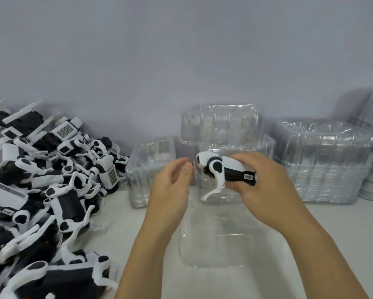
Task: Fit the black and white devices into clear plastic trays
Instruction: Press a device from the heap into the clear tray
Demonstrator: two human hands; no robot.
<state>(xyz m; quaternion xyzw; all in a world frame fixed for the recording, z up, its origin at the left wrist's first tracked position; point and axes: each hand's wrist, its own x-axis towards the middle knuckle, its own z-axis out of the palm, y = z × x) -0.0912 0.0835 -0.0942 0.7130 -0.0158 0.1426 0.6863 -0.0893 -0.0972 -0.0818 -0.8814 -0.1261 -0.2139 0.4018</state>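
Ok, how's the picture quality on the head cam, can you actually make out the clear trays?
Head view: light is soft and even, with faint shadows. The clear tray under the hands shows only by thin glints on its edges. The left hand is motion-blurred at the fingertips; the device in the right hand is fairly sharp. The wide angle bends the pile at the left edge.

Device pile point(41, 190) cropped left, below

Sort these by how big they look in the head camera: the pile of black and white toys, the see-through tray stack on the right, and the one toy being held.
1. Pile of devices, largest.
2. Tray stack.
3. Held device in the right hand, smallest, though it is nearer the camera.
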